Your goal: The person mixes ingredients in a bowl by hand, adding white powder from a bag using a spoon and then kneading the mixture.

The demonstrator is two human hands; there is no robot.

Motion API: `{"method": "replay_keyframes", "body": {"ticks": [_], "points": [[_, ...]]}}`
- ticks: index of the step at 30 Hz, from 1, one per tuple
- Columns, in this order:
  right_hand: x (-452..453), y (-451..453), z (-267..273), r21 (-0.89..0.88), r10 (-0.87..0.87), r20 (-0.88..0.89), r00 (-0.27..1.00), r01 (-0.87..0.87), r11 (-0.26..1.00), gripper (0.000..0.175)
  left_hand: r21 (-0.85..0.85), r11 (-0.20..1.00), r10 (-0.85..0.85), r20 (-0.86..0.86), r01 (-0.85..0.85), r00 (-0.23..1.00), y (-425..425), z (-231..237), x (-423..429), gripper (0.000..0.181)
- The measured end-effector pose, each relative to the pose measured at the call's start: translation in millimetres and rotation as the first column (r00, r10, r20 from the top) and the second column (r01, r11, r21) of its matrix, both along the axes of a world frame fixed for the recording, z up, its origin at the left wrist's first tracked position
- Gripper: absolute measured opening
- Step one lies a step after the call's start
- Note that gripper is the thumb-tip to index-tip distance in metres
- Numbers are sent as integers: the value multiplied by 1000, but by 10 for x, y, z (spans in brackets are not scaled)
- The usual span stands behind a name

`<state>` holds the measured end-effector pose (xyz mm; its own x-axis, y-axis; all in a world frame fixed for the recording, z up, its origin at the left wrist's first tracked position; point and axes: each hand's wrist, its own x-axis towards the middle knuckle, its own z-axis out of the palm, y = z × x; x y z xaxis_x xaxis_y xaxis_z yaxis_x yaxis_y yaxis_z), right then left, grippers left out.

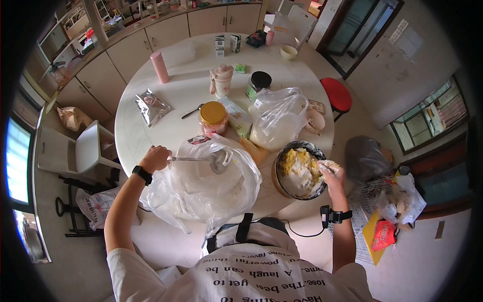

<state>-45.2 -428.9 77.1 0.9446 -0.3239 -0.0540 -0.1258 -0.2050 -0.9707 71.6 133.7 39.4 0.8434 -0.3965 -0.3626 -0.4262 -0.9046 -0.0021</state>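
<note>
My left hand (155, 158) grips the handle of a metal ladle (217, 166) over an opened clear plastic bag (196, 188) of white powder. The ladle's bowl end is inside the bag mouth, partly behind the film. Right of the bag stands a deep round metal pot (278, 177) with a floury inner wall. It holds a mound of white powder and yellow, egg-like mixture (300, 168). My right hand (333, 173) is at the pot's right rim, its fingers coated with white powder and bunched together. Whether they pinch the rim is unclear.
Behind the bag stand a yellow-lidded jar (214, 117), a black-lidded jar (260, 83) and a tied plastic bag (279, 120). A foil pouch (152, 107), a pink bottle (159, 67) and a tumbler (221, 81) are farther back. A red stool (335, 94) stands to the right.
</note>
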Motion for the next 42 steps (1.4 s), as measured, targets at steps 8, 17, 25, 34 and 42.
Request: {"method": "replay_keyframes", "body": {"ticks": [8, 17, 25, 34, 42], "points": [[-77, 127, 64, -10, -12, -59, 998, 12, 1000, 16, -347, 931, 201, 221, -116, 954, -287, -194, -61, 10], [36, 157, 40, 31, 46, -45, 998, -45, 998, 15, -661, 737, 65, 279, 143, 958, -1682, -159, -500, 8], [79, 55, 81, 58, 121, -3, 993, -120, 991, 16, -395, 908, 8, 344, 137, 939, -1918, -382, -272, 8], [31, -94, 60, 138, 107, -70, 992, -97, 986, 16, -332, 940, 36, 338, 83, 940, -2042, -625, -154, 12], [55, -102, 9, 97, 103, -32, 994, -99, 990, 15, -303, 948, 26, 387, 101, 922, -2016, -668, -114, 13]]}}
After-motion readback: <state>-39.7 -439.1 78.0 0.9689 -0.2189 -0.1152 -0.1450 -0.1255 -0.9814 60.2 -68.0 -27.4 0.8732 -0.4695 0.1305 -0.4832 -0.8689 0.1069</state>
